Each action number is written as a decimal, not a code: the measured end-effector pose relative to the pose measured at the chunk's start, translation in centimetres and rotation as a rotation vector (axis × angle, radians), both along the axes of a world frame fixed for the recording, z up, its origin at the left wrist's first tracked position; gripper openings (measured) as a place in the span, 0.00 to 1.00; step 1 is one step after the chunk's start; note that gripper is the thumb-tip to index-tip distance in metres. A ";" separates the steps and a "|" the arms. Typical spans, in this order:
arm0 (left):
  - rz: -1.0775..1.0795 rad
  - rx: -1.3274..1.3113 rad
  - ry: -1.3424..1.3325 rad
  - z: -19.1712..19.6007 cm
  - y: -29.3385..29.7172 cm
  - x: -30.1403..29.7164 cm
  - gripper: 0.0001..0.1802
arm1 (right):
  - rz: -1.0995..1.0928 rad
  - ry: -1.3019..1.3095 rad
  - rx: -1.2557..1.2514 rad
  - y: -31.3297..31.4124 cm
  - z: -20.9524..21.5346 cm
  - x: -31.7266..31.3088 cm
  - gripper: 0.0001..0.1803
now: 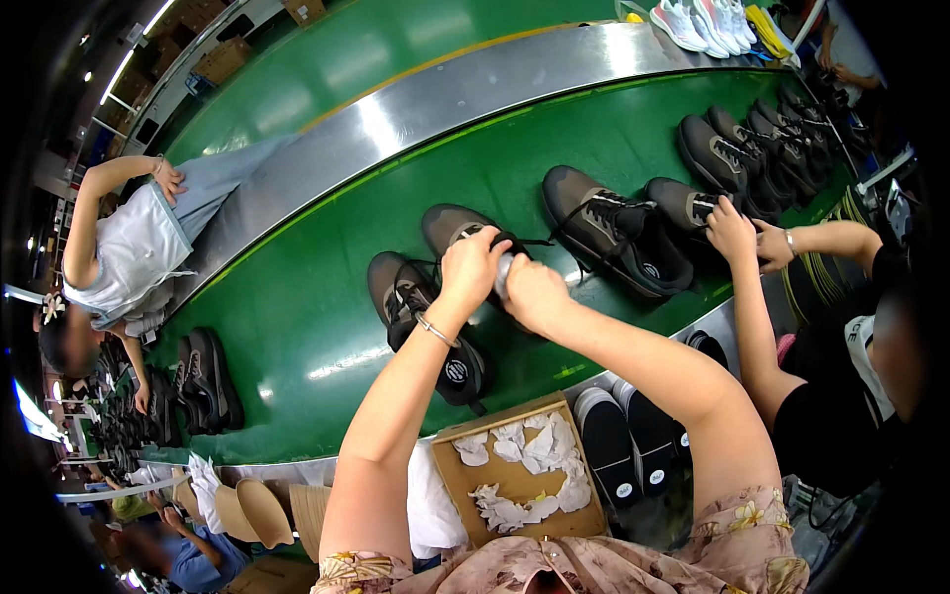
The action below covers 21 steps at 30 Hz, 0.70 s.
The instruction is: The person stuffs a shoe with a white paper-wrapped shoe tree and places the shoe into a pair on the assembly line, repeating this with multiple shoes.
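Observation:
A dark brown-and-black lace-up shoe (448, 224) lies on the green belt ahead of me, toe pointing away. My left hand (470, 269) is closed at its laces and tongue. My right hand (534, 295) is closed round a whitish wad of paper (503, 274) at the shoe's opening; much of the opening is hidden behind both hands. The matching shoe (394, 282) rests just to the left, partly behind my left forearm. Near my lap an open cardboard box (457, 473) contains crumpled white paper (544, 445).
More dark shoes (609, 230) line the green belt (327, 297) to the right, where a co-worker's hands (737, 236) touch one. Another person (129, 233) stands across at the left, near several shoes (208, 381). Black insoles (606, 445) lie beside the box. A metal ledge (435, 109) borders the belt.

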<state>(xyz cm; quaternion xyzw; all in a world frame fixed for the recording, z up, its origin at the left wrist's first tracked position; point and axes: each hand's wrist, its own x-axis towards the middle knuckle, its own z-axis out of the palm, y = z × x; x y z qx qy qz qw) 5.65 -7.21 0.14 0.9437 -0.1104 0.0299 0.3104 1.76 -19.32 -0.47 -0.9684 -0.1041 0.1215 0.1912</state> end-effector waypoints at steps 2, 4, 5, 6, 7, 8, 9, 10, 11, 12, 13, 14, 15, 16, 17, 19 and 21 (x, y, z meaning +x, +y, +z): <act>0.009 -0.030 -0.002 0.1 -0.2 -0.1 0.12 | -0.076 0.116 0.211 0.9 -0.4 0.3 0.21; 0.018 -0.084 -0.036 -0.3 -0.6 -0.7 0.11 | -0.202 0.141 0.360 1.9 -2.9 1.6 0.21; 0.026 -0.107 -0.054 -0.4 -0.4 -0.8 0.11 | -0.150 0.105 0.414 1.8 -3.6 1.2 0.18; 0.023 -0.112 -0.060 -0.7 -0.3 -1.0 0.11 | -0.135 0.096 0.419 1.7 -4.1 1.1 0.17; 0.020 -0.117 -0.066 -0.9 -0.3 -1.2 0.11 | -0.121 0.088 0.424 1.6 -4.6 1.2 0.16; 0.017 -0.122 -0.072 -1.2 -0.3 -1.4 0.11 | -0.108 0.079 0.428 1.6 -5.1 1.2 0.15; 0.029 -0.119 -0.030 -1.2 -0.1 -1.4 0.11 | -0.112 0.093 0.404 1.7 -5.1 1.3 0.14; 0.030 -0.130 -0.046 -1.5 0.1 -1.5 0.11 | -0.116 0.107 0.379 2.0 -5.1 1.3 0.13; 0.030 -0.142 -0.063 -2.0 0.3 -1.7 0.12 | -0.121 0.120 0.354 2.2 -5.0 1.2 0.13; 0.031 -0.152 -0.083 -1.8 0.4 -2.0 0.12 | -0.125 0.130 0.332 2.4 -4.9 1.2 0.12; -0.003 -0.091 -0.083 -1.5 0.4 -1.4 0.12 | -0.165 0.109 0.369 2.5 -4.8 1.5 0.11; -0.024 -0.045 -0.044 -1.2 0.2 -0.9 0.13 | -0.192 0.122 0.382 2.3 -4.6 1.8 0.15; -0.029 -0.056 -0.095 -1.4 0.1 -0.8 0.13 | -0.187 0.157 0.433 2.1 -4.8 2.2 0.17; -0.047 -0.076 -0.152 -1.5 -0.5 -0.7 0.14 | -0.193 0.184 0.477 1.3 -5.5 2.7 0.18; -0.072 -0.085 -0.093 -1.5 -0.7 -0.5 0.16 | -0.190 0.237 0.551 0.1 -6.0 2.7 0.23; -0.102 -0.193 -0.026 -1.0 2.4 -1.0 0.20 | -0.231 0.107 0.366 1.6 2.1 -0.4 0.27; -0.137 -0.218 -0.039 -0.4 4.5 -2.0 0.29 | -0.277 0.006 0.485 0.5 6.2 -3.6 0.25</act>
